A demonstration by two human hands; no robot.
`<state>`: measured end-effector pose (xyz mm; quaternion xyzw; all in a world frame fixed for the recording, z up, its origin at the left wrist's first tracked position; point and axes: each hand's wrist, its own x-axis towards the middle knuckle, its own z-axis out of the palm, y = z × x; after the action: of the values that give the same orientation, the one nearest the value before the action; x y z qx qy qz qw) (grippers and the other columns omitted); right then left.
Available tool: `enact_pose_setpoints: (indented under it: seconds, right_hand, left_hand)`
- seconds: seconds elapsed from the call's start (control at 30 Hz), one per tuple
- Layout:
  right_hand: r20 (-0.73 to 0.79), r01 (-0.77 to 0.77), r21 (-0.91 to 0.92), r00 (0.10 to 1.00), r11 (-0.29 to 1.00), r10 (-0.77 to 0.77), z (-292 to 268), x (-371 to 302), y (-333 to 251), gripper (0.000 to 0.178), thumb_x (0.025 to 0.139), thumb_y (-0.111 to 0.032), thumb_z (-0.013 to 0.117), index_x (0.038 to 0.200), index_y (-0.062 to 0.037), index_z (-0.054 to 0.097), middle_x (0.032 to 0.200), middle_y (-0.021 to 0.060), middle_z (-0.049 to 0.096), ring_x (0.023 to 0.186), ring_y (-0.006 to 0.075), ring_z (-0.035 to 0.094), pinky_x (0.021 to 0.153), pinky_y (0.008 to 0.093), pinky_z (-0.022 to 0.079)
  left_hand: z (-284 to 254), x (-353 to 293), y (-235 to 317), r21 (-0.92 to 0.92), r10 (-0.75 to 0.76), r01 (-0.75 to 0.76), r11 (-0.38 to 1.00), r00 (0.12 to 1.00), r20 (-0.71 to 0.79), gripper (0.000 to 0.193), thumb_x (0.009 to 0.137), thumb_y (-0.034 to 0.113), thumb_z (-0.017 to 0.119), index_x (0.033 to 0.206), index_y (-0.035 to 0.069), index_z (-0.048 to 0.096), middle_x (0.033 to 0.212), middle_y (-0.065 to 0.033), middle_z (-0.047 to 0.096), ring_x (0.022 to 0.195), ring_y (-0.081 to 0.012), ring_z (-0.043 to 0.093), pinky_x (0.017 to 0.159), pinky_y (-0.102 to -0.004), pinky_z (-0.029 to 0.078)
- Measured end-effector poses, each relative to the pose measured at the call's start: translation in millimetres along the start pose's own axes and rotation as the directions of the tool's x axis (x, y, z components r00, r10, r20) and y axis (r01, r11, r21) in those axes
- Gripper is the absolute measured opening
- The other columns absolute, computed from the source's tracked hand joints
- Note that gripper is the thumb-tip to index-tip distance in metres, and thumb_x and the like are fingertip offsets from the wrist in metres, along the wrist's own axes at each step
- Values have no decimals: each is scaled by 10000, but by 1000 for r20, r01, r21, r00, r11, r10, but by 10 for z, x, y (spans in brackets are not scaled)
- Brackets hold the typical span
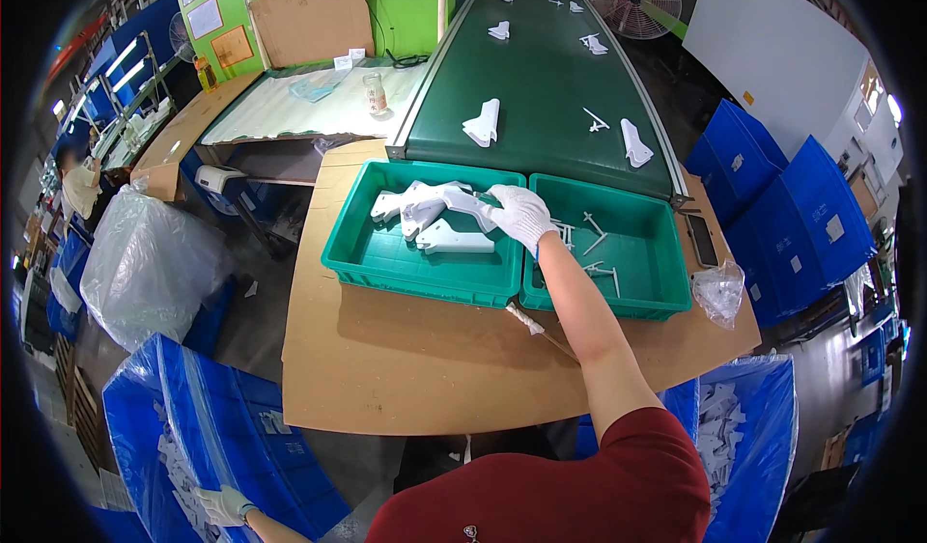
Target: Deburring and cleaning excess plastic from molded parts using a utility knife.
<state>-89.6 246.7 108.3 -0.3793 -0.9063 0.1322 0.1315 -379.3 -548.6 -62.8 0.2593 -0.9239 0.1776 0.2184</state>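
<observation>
My right hand (pixel 521 217), in a white knit glove, reaches over the divide between two green trays. Its fingers close on the end of a white plastic part (pixel 470 205) above the left green tray (pixel 425 285). Beneath and beside it, several similar white molded pieces (pixel 454 239) lie in that tray. Thin white T-shaped pieces (pixel 596 234) lie in the right green tray (pixel 661 253), partly hidden by my forearm. Down at the lower left, my gloved left hand (pixel 224 506) is over a blue bin (pixel 241 446) of white pieces, fingers stretched out and apparently holding nothing.
A green conveyor belt (pixel 541 89) carrying scattered white parts ends behind the trays. On the brown tabletop (pixel 415 369) lie a phone (pixel 702 241) and a clear plastic bag (pixel 718 292). Another blue bin (pixel 744 437) stands lower right. A person (pixel 79 186) is at far left.
</observation>
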Motion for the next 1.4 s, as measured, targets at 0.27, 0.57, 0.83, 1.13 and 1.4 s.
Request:
enact_pose_setpoints:
  seconds: [0.27,0.57,0.83,1.13,1.4]
  right_hand:
    - [-16,7,0,1000,1000,-7,9,-9,0,453,959,-476,605,1201,-106,699,1148,180,717,1093,377,663,932,484,528]
    - [1,6,-9,1000,1000,-6,-25,-12,-25,454,960,-482,603,1195,-107,702,1138,180,717,1090,376,663,929,482,528]
    - [-1,8,-17,1000,1000,-8,-16,-5,-12,469,960,-500,599,1186,-102,701,1132,185,717,1086,380,663,923,485,529]
    - [-2,18,-4,1000,1000,-18,19,-4,-67,453,958,-485,609,1184,-103,702,1116,183,720,1076,377,667,919,484,531]
    - [-31,70,-7,997,998,-70,3,26,119,421,947,-458,624,1156,-101,705,1086,187,720,1047,381,671,899,491,530]
  left_hand:
    - [-41,-18,15,4,-3,3,1000,1000,-4,622,921,304,641,1509,206,463,1369,-8,633,1236,-199,615,1065,-436,428]
    - [-82,-51,15,2,-3,3,1000,1000,-12,631,932,299,631,1528,207,444,1382,-19,623,1256,-207,604,1088,-450,417]
    - [-141,-48,36,17,-6,6,1000,1000,18,632,935,302,625,1530,203,438,1389,-21,618,1253,-212,607,1089,-452,416]
    - [-79,18,0,21,-14,14,1000,1000,15,644,935,306,619,1541,207,426,1393,-22,617,1254,-210,606,1089,-451,407]
    - [-1029,204,227,-643,-18,238,728,944,330,642,958,351,634,1509,61,477,1451,-171,579,1331,-319,557,1123,-455,393]
